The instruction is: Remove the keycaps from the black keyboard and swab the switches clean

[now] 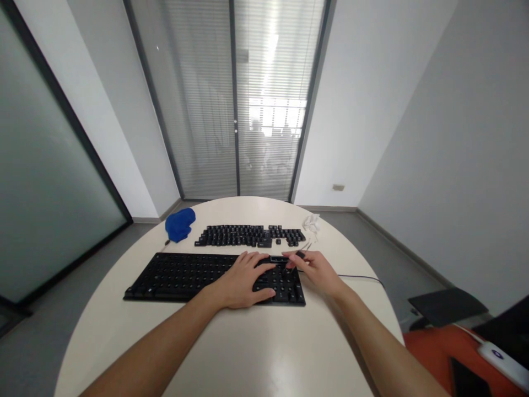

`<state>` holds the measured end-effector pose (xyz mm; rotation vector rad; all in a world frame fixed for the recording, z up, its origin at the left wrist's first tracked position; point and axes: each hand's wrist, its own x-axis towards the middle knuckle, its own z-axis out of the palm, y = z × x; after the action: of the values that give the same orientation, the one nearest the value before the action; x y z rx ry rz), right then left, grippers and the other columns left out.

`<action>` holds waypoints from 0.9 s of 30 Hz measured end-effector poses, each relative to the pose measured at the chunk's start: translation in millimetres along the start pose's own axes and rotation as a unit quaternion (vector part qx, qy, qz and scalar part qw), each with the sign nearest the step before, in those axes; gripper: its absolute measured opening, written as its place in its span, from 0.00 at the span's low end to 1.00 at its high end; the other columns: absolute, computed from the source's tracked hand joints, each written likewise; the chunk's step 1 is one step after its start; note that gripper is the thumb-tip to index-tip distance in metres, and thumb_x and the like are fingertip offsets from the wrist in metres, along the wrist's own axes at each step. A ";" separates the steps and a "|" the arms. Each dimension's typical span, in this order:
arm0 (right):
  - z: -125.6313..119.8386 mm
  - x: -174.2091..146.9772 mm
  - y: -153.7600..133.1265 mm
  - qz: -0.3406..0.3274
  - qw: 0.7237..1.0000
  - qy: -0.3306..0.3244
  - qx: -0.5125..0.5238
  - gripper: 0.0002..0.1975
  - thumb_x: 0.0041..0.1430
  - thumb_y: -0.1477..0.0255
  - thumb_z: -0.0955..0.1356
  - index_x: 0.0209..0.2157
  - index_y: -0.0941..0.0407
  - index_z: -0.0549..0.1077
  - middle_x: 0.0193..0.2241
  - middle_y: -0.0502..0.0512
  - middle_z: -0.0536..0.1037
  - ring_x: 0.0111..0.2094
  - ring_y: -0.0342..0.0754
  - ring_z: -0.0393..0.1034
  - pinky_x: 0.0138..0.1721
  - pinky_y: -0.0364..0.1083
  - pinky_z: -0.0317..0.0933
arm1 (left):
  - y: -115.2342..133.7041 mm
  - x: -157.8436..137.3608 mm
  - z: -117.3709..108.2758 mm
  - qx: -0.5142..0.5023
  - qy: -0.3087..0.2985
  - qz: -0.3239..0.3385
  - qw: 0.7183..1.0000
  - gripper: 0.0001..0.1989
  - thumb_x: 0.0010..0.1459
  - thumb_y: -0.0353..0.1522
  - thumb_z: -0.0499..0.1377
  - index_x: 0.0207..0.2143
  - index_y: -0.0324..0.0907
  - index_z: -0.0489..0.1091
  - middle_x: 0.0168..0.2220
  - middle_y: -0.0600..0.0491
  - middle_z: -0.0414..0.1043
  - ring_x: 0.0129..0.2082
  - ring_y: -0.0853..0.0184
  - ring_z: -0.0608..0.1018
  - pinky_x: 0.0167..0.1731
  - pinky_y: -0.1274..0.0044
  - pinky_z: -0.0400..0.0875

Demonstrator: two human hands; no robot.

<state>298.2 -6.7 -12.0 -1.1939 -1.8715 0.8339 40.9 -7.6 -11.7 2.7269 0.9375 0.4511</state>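
Note:
A black keyboard base (173, 275) lies across the table, its keycaps off over most of its surface. My left hand (243, 278) rests flat on its right half, fingers spread, holding nothing. Over the number-pad end, my right hand (316, 270) pinches a small black tool that looks like a keycap puller (300, 254), its lower end pointing down at the keys. Behind the base, the removed black keycaps (231, 235) are laid out in rows in keyboard order. Fingers hide the exact spot where the tool meets the keyboard.
A blue cloth (180, 224) lies at the back left of the round white table (248, 353). Crumpled white tissue (311, 223) sits at the back right. A cable (359, 277) runs off the right edge. An orange chair (438, 353) with a white power strip (502, 361) stands at right.

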 end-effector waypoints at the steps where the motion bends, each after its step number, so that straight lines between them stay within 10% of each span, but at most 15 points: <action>1: 0.6 0.1 -0.5 -0.003 1.000 -0.004 -0.002 0.24 0.63 0.52 0.64 0.36 0.57 0.82 0.39 0.60 0.83 0.40 0.55 0.76 0.45 0.52 0.67 | -0.1 -0.1 0.3 -0.002 0.003 0.001 1.000 0.30 0.62 0.50 0.55 0.62 0.48 0.61 0.65 0.45 0.57 0.64 0.50 0.59 0.65 0.52 0.47; 8: -2.4 0.1 -7.4 -0.056 0.996 -0.032 -0.059 0.21 0.66 0.56 0.64 0.50 0.53 0.78 0.44 0.60 0.82 0.45 0.57 0.74 0.50 0.54 0.65 | -0.7 -0.7 1.3 -0.001 0.009 0.003 1.000 0.30 0.62 0.49 0.56 0.63 0.49 0.60 0.65 0.46 0.57 0.64 0.50 0.59 0.64 0.53 0.47; 27: -6.9 0.9 -3.8 -0.035 0.998 -0.013 -0.055 0.19 0.65 0.57 0.64 0.48 0.52 0.79 0.46 0.58 0.81 0.47 0.58 0.74 0.52 0.56 0.64 | 0.8 -0.7 0.4 -0.002 0.010 -0.002 1.000 0.29 0.61 0.48 0.56 0.62 0.48 0.62 0.65 0.46 0.57 0.64 0.50 0.60 0.65 0.53 0.48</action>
<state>302.1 -6.3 -5.2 -1.1809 -1.9904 0.7188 40.9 -8.7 -11.9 2.7208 0.9452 0.4807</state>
